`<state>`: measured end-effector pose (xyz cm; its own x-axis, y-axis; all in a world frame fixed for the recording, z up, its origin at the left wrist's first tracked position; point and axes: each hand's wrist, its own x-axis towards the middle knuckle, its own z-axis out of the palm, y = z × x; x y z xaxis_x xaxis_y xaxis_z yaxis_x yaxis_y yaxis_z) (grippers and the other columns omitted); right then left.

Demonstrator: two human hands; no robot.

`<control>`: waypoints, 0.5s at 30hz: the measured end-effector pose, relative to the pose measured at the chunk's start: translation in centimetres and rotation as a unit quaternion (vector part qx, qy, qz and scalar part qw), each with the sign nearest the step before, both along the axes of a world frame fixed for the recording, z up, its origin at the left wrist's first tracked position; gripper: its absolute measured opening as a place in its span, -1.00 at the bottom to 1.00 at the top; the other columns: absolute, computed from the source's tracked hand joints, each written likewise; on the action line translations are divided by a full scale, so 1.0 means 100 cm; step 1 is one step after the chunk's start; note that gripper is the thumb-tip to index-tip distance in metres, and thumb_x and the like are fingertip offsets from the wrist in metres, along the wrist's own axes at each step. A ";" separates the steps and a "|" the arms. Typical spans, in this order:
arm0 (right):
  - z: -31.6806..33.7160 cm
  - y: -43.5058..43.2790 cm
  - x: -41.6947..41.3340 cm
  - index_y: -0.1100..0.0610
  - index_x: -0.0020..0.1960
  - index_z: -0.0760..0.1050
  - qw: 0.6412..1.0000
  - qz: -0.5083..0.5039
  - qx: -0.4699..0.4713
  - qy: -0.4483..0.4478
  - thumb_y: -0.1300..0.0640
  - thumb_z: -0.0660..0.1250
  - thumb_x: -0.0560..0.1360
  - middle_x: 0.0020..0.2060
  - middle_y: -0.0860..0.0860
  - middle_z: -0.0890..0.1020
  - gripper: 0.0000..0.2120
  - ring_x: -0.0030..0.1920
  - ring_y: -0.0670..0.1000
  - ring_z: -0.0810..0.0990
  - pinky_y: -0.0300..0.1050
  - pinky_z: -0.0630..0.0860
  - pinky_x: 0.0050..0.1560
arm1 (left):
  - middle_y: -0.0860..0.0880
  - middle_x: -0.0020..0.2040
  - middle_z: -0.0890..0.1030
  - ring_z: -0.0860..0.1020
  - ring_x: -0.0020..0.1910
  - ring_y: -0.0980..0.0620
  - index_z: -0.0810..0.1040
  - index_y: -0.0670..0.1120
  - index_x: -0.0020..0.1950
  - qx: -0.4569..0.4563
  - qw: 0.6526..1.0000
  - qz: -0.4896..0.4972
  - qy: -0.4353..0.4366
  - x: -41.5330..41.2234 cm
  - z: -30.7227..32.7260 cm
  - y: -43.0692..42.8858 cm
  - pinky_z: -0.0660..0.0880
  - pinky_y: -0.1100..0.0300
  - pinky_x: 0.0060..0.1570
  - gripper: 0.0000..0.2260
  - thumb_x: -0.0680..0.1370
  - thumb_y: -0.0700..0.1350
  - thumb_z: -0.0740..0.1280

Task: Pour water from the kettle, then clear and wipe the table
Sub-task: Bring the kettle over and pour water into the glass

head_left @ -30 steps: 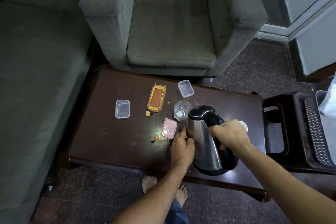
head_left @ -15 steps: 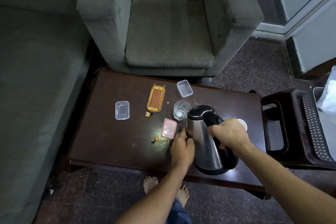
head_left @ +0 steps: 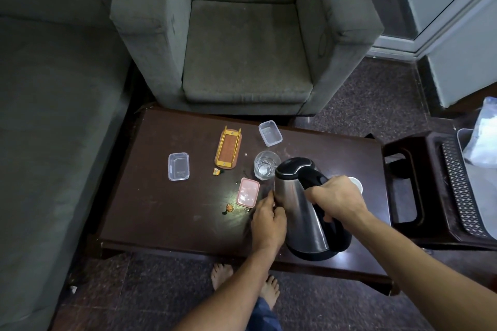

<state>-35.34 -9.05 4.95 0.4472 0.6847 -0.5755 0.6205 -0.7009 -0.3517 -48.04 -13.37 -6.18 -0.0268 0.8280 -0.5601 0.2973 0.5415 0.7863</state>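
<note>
A steel kettle [head_left: 298, 209] with a black lid and handle leans toward a clear glass [head_left: 265, 164] on the dark wooden table [head_left: 161, 212]. My right hand [head_left: 336, 199] grips the kettle's handle. My left hand [head_left: 269, 219] presses against the kettle's steel side. The kettle's spout sits close above the glass rim; no stream of water is visible. A pink lidded box [head_left: 248, 192] lies just left of the kettle.
Two clear plastic boxes [head_left: 178, 166] [head_left: 269, 133], an orange holder [head_left: 228, 151], small scraps [head_left: 216, 171] [head_left: 229, 207] and a white cup [head_left: 356, 184] lie on the table. An armchair [head_left: 244, 43] stands behind, a sofa [head_left: 48, 115] left, a dark tray stand [head_left: 441, 196] right. My bare feet [head_left: 242, 282] are below.
Both hands and the kettle hold nearly the same pose; the view has only shifted slightly.
</note>
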 end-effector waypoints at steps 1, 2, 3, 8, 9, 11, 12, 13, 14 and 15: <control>0.000 0.000 0.000 -0.07 -0.61 0.51 1.000 0.002 0.000 0.000 0.08 0.32 0.18 -0.67 0.03 0.52 -0.80 -0.57 0.11 0.64 -0.11 0.59 -0.41 | -0.13 0.32 0.61 0.53 0.33 -0.17 0.51 -0.06 0.48 0.000 1.000 0.000 0.001 0.000 0.000 0.000 0.44 -0.15 0.38 -0.52 0.56 -0.26 0.21; 0.000 0.001 0.001 -0.08 -0.61 0.52 1.000 0.004 0.002 -0.001 0.07 0.32 0.18 -0.67 0.03 0.53 -0.80 -0.58 0.10 0.64 -0.09 0.60 -0.41 | -0.13 0.32 0.61 0.53 0.33 -0.16 0.51 -0.06 0.48 0.001 1.000 0.001 0.003 0.000 0.001 0.001 0.44 -0.14 0.38 -0.52 0.56 -0.25 0.21; 0.001 0.001 0.001 -0.08 -0.60 0.52 1.000 0.005 0.004 -0.001 0.07 0.32 0.18 -0.67 0.02 0.52 -0.80 -0.59 0.09 0.62 -0.08 0.62 -0.40 | -0.13 0.32 0.61 0.53 0.33 -0.16 0.51 -0.05 0.48 0.002 1.000 0.001 0.004 0.000 0.002 0.002 0.44 -0.14 0.38 -0.52 0.56 -0.25 0.21; 0.002 0.002 0.002 -0.08 -0.59 0.52 1.000 0.009 0.001 -0.002 0.05 0.31 0.18 -0.66 0.05 0.55 -0.81 -0.62 0.05 0.59 -0.16 0.54 -0.43 | -0.12 0.31 0.62 0.54 0.31 -0.17 0.51 -0.05 0.46 -0.005 1.000 -0.006 0.010 0.002 0.004 0.002 0.46 -0.13 0.34 -0.53 0.56 -0.24 0.20; 0.001 0.001 0.002 -0.08 -0.60 0.52 1.000 0.010 0.001 -0.002 0.05 0.31 0.18 -0.66 0.06 0.55 -0.82 -0.62 0.04 0.59 -0.16 0.53 -0.43 | -0.12 0.31 0.62 0.54 0.31 -0.18 0.52 -0.06 0.46 -0.005 1.000 -0.005 0.011 0.002 0.004 0.001 0.46 -0.12 0.34 -0.54 0.56 -0.24 0.20; 0.001 0.002 0.002 -0.07 -0.61 0.51 1.000 0.012 0.003 -0.004 0.05 0.31 0.18 -0.66 0.06 0.55 -0.81 -0.62 0.04 0.59 -0.17 0.54 -0.42 | -0.13 0.30 0.62 0.54 0.30 -0.19 0.52 -0.06 0.45 -0.003 1.000 -0.005 0.012 0.002 0.004 0.002 0.46 -0.12 0.33 -0.54 0.56 -0.25 0.20; 0.000 0.003 0.003 -0.07 -0.61 0.51 1.000 0.012 0.003 -0.004 0.05 0.31 0.18 -0.66 0.06 0.56 -0.80 -0.61 0.05 0.60 -0.17 0.54 -0.41 | -0.13 0.30 0.62 0.54 0.30 -0.19 0.52 -0.07 0.45 -0.002 1.000 -0.005 0.013 0.002 0.003 0.002 0.47 -0.12 0.33 -0.54 0.55 -0.25 0.20; 0.000 0.003 0.003 -0.08 -0.61 0.51 1.000 0.012 0.003 -0.004 0.05 0.31 0.19 -0.65 0.06 0.56 -0.80 -0.60 0.06 0.61 -0.17 0.55 -0.41 | -0.13 0.29 0.62 0.55 0.29 -0.18 0.53 -0.07 0.44 -0.001 1.000 -0.005 0.013 0.002 0.004 0.003 0.47 -0.11 0.32 -0.54 0.55 -0.25 0.20; 0.000 0.004 0.003 -0.08 -0.60 0.51 1.000 0.012 0.001 -0.005 0.06 0.31 0.19 -0.64 0.07 0.57 -0.80 -0.59 0.08 0.63 -0.17 0.56 -0.40 | -0.12 0.27 0.63 0.55 0.28 -0.18 0.53 -0.07 0.44 -0.001 1.000 -0.005 0.012 0.002 0.004 0.003 0.48 -0.11 0.32 -0.54 0.55 -0.26 0.20; 0.000 0.004 0.003 -0.06 -0.60 0.52 1.000 0.012 -0.001 -0.005 0.06 0.31 0.20 -0.64 0.07 0.58 -0.80 -0.57 0.09 0.64 -0.16 0.57 -0.40 | -0.12 0.26 0.63 0.56 0.26 -0.18 0.53 -0.07 0.43 0.000 1.000 -0.004 0.013 0.001 0.004 0.003 0.48 -0.11 0.31 -0.54 0.55 -0.26 0.20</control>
<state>-35.05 -8.67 4.94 0.4363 0.6944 -0.5723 0.6410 -0.6862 -0.3439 -47.89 -13.03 -5.81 -0.0341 0.8286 -0.5589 0.3222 0.5384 0.7786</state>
